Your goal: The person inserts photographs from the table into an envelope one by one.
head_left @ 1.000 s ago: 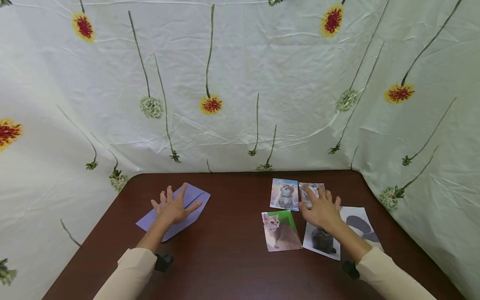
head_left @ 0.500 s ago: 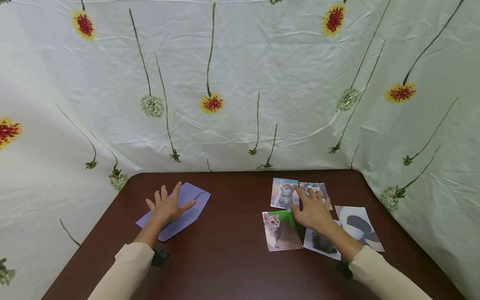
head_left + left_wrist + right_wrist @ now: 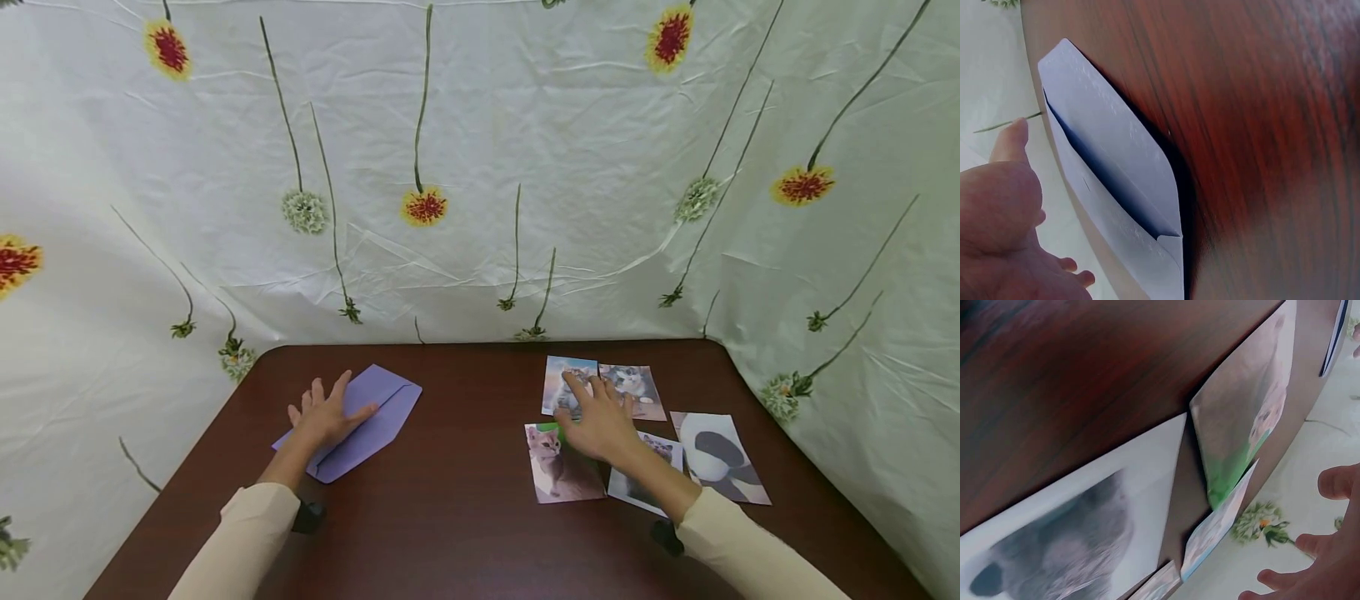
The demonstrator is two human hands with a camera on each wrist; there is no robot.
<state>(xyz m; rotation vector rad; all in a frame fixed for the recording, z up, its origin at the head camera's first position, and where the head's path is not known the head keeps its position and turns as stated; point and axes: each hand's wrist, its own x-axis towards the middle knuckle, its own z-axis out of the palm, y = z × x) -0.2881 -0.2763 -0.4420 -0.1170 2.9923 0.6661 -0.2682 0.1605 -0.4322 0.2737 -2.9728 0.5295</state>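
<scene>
The purple envelope (image 3: 386, 423) lies on the surface (image 3: 457, 517) with its mouth gaping; the left hand (image 3: 322, 418) hovers over it, fingers spread apart, apparently not touching. Well to the envelope's right lie five printed pictures (image 3: 551, 467), all flat. The right hand (image 3: 597, 423) hangs above those nearest the envelope, its fingers also apart and holding nothing. The step in hand looks like a reach over the pictures; the next move probably calls for pinching one thin edge, with the envelope steadied.
</scene>
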